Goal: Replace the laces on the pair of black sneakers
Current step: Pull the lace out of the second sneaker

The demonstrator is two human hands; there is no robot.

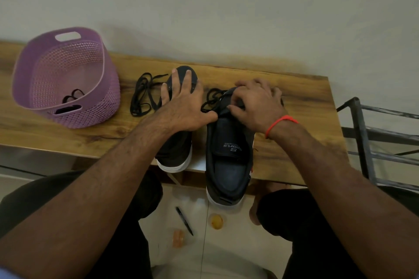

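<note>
Two black sneakers sit side by side on the wooden bench (pixel 294 106), toes pointing away from the person and heels overhanging the near edge. The left sneaker (pixel 175 149) has no lace that shows, and the left hand (pixel 183 102) lies flat across its upper with the fingers (pixel 174 77) spread and straight, pressing it down rather than gripping it; the thumb reaches toward the neighbouring shoe. The right sneaker (pixel 229 156) has its tongue pulled open, and a black lace (pixel 212 99) bunches loosely at its toe end. The right hand (pixel 256 104), with an orange band at the wrist, is curled over that eyelet area; its fingers look to be pinching the lace or the tongue edge, though which of the two cannot be told because the hand covers the spot. A separate loose lace (pixel 142 95) lies in a tangle on the bench between the left sneaker and a purple basket (pixel 95 88), which holds another dark lace (pixel 72 95) at its bottom. Whether the right hand is pulling a lace out or threading one in cannot be told from this view; the step in hand appears to be working the lace at the right sneaker's front eyelets. The next move likely calls for a firm two-finger pinch on the lace end and a steady pull along the eyelet row while the shoe is kept from sliding off the edge.
</note>
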